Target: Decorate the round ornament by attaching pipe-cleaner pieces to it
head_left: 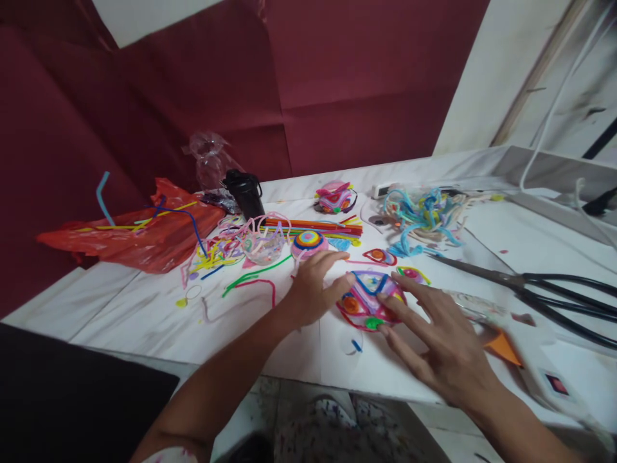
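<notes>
Pipe-cleaner disc (pixel 369 299): 1 | left hand (pixel 313 289), right hand (pixel 441 341): 2, touching it | scissors (pixel 544 289): 1

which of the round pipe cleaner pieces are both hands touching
The flat pink-and-purple pipe cleaner disc, between left hand and right hand; the rainbow spiral disc lies untouched behind.

Flat disc (pixel 369 297) under both hands: fuzzy chenille pipe cleaners, matt, in many colours. Left hand (pixel 313 289) and right hand (pixel 438 341): bare skin, fingers spread flat. Table (pixel 144 315): smooth white surface with a faint sheen and grey marbling. Bag (pixel 144 235): thin red plastic, crinkled and glossy. Wrapper (pixel 209 157): clear, shiny film. Cup (pixel 245 193): black glossy plastic. Scissors (pixel 530 286): dull grey metal blades, glossy black handles. Backdrop (pixel 337 96): matt maroon cloth, creased.
</notes>
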The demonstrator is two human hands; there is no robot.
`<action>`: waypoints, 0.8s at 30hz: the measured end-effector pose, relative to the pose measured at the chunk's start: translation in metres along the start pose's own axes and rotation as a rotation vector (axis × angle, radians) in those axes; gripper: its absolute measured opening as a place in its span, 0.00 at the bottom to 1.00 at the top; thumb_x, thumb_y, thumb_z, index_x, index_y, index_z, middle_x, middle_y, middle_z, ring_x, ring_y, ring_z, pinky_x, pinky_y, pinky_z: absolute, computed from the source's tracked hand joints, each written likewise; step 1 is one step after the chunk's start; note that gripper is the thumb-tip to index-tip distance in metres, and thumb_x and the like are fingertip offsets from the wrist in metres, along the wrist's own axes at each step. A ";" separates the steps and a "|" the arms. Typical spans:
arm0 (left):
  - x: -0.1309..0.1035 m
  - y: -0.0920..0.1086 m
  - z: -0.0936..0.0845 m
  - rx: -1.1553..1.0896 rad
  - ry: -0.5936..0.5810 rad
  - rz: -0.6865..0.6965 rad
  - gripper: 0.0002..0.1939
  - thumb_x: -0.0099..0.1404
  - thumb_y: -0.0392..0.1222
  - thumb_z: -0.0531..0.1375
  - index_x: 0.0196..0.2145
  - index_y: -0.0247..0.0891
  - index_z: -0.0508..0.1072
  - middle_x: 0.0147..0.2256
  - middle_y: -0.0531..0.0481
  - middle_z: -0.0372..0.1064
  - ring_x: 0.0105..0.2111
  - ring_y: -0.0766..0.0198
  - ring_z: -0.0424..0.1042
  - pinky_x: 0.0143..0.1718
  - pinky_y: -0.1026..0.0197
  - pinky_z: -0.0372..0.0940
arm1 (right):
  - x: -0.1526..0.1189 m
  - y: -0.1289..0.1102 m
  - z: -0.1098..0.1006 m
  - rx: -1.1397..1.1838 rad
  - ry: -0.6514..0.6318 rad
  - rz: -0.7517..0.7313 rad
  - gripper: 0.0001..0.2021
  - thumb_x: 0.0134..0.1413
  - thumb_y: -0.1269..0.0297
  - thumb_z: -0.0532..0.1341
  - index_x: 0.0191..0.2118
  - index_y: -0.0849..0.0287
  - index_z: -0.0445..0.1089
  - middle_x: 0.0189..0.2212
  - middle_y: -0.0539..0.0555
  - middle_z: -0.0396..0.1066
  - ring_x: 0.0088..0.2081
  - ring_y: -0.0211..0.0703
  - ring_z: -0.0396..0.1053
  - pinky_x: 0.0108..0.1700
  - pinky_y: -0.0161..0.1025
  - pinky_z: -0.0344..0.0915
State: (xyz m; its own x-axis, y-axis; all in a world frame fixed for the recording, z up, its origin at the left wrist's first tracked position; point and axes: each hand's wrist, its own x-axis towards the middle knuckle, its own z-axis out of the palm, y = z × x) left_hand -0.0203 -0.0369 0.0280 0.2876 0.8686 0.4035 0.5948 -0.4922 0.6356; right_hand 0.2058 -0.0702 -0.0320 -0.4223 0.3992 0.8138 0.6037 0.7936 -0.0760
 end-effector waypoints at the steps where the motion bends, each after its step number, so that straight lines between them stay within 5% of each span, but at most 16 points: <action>1: -0.002 0.006 0.004 -0.070 -0.090 -0.034 0.20 0.63 0.45 0.57 0.51 0.36 0.73 0.53 0.40 0.71 0.53 0.55 0.69 0.56 0.55 0.60 | 0.000 0.000 0.000 0.002 0.003 0.002 0.18 0.59 0.70 0.62 0.54 0.63 0.66 0.57 0.73 0.62 0.53 0.64 0.65 0.47 0.59 0.67; 6: -0.006 0.019 0.016 -0.260 -0.236 -0.230 0.27 0.61 0.47 0.58 0.56 0.35 0.68 0.52 0.44 0.71 0.50 0.56 0.69 0.52 0.58 0.62 | -0.002 -0.001 -0.003 -0.003 0.009 0.003 0.18 0.59 0.70 0.62 0.55 0.64 0.65 0.56 0.73 0.63 0.53 0.64 0.66 0.46 0.58 0.67; 14: -0.008 0.017 0.021 -0.336 -0.203 -0.328 0.23 0.59 0.48 0.57 0.50 0.36 0.71 0.37 0.50 0.69 0.37 0.61 0.67 0.40 0.62 0.63 | -0.001 -0.002 -0.004 -0.010 0.007 -0.001 0.23 0.59 0.70 0.62 0.60 0.64 0.62 0.56 0.74 0.64 0.52 0.63 0.67 0.46 0.58 0.66; 24: -0.009 0.013 0.028 -0.436 -0.144 -0.359 0.19 0.56 0.43 0.59 0.46 0.37 0.69 0.36 0.52 0.68 0.36 0.63 0.66 0.40 0.62 0.62 | -0.002 -0.003 -0.004 0.047 0.004 0.075 0.29 0.59 0.66 0.62 0.64 0.63 0.58 0.56 0.70 0.66 0.54 0.61 0.67 0.50 0.56 0.66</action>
State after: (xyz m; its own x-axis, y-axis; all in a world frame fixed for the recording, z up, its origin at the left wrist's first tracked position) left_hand 0.0065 -0.0493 0.0142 0.2422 0.9694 0.0387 0.3182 -0.1171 0.9408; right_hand 0.2074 -0.0747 -0.0314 -0.3747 0.4564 0.8070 0.6008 0.7825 -0.1636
